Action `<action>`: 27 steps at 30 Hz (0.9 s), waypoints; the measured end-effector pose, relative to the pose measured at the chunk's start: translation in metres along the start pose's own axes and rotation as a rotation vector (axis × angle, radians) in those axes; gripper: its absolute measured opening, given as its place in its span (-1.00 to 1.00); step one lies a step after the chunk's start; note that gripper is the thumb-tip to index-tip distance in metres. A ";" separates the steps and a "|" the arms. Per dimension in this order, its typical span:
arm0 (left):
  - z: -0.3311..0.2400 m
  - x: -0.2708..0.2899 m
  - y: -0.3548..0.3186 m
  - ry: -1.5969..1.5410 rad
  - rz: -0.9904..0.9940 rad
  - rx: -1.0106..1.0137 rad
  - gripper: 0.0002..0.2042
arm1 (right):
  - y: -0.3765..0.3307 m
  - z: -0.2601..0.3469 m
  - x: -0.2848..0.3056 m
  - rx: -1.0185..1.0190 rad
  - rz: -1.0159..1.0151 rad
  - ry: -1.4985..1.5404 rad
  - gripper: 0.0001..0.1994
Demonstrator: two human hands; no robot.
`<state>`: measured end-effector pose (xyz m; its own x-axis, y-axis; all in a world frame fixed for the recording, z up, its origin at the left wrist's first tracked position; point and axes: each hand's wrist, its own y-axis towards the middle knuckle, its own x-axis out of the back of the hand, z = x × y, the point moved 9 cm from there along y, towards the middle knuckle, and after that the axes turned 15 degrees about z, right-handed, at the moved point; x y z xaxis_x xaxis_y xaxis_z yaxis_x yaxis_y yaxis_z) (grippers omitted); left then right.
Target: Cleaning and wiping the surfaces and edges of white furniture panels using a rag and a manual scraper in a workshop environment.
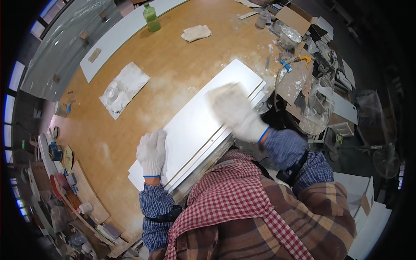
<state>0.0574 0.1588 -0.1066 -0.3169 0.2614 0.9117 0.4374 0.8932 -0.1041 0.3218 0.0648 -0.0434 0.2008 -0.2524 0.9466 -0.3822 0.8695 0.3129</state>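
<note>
A long white panel (193, 118) lies slantwise at the table's near edge, on at least one more white panel (135, 174). It has a narrow brownish groove along the near side. My left hand (151, 151), in a white glove, grips the panel's far edge near its left end; its thumb is hidden. Toward the right end, my right hand (242, 119), gloved too, presses a beige cloth (223, 96) on the white surface. Hand and cloth are smeared by motion, and the right fingers are partly lost in the blur.
Beyond the panel, the brown table (173, 69) bears a white cloth (130, 84) with a small clear container, a folded rag (196, 33) and a green bottle (151, 18). An orange air gun (305, 60) and clutter lie right; tools and boards (89, 190) crowd the left.
</note>
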 end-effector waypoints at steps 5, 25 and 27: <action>0.002 -0.004 0.013 -0.052 0.019 0.006 -0.67 | -0.038 -0.092 -0.012 -0.348 0.146 -0.204 -0.72; 0.014 -0.006 0.010 -0.051 0.010 0.043 -0.67 | 0.049 -0.109 -0.028 -0.769 0.313 -0.006 -0.87; 0.001 0.000 0.010 -0.051 0.012 0.013 -0.68 | 0.061 -0.039 -0.037 -0.575 0.304 0.064 -0.84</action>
<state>0.0605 0.1680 -0.1083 -0.3546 0.2899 0.8889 0.4301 0.8947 -0.1202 0.3260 0.1440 -0.0626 0.2202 0.0509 0.9741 0.1099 0.9910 -0.0766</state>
